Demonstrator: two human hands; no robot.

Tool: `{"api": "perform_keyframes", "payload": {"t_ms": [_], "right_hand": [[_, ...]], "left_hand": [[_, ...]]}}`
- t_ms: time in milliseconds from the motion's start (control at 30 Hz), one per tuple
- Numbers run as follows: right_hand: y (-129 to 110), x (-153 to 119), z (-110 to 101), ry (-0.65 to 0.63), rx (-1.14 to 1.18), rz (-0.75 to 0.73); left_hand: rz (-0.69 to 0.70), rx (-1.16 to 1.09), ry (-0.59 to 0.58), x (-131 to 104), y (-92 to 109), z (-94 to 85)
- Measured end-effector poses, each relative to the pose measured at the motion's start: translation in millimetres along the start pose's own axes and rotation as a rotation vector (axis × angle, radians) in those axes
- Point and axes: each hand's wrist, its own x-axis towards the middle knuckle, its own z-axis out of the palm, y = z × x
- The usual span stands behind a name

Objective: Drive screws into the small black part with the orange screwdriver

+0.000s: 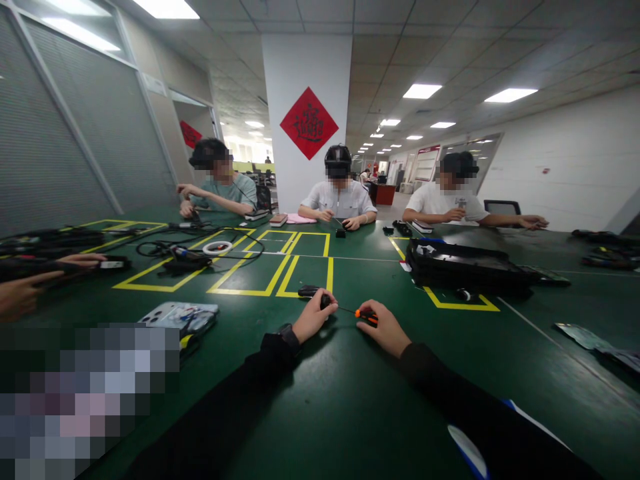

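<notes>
My right hand [383, 327] is closed around the orange and black handle of a screwdriver [367, 315]. Its thin shaft points left, toward my left hand [313, 319]. A small black part [325, 302] sits between the thumb and fingers of that hand; its exact kind is too small to make out. The tip of the shaft ends close to this part, and I cannot tell whether the two touch. Just beyond my left hand a dark, elongated object [309, 291] lies on the green table [310, 413].
A black open case [465, 263] stands on the right. Black cables [185, 257] and a white tape roll [217, 247] lie left of centre. Nearer is a patterned case [180, 315]. Three people sit across the table; another person's hand [25, 291] reaches in at left.
</notes>
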Motion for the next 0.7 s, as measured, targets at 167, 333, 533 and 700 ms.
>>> {"api": "perform_keyframes", "payload": {"t_ms": [167, 333, 533, 700], "right_hand": [[1.4, 1.7, 0.9, -0.007, -0.039, -0.008], [3.3, 0.7, 1.3, 0.008, -0.057, 0.000], [0.4, 0.9, 0.1, -0.009, -0.061, -0.002], [3.0, 1.2, 1.0, 0.018, -0.007, 0.021]], "left_hand": [[-0.015, -0.006, 0.003, 0.8, -1.2, -0.8], [-0.014, 0.001, -0.015, -0.6, 0.4, -0.6], [0.004, -0.016, -0.028, -0.5, -1.2, -1.2], [0.002, -0.027, -0.045, 0.4, -4.6, -0.2]]}}
